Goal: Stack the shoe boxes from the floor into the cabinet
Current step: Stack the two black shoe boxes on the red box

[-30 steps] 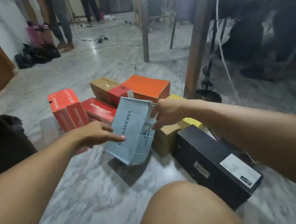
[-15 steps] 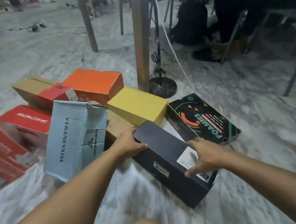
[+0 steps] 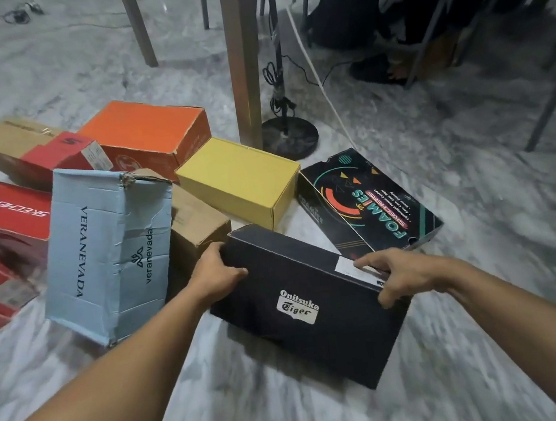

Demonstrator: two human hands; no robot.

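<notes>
No cabinet is in view, and all the shoe boxes I can see sit on the marble floor (image 3: 470,162), so most of the stacking looks undone. I grip the black Onitsuka Tiger box (image 3: 309,304), the box nearest me, at both short ends. My left hand (image 3: 216,273) curls over its far-left corner, my right hand (image 3: 401,274) clamps its labelled right end. Left of it leans a pale blue box (image 3: 106,252); behind it lie a yellow box (image 3: 242,179) and a Foamies box (image 3: 366,201).
</notes>
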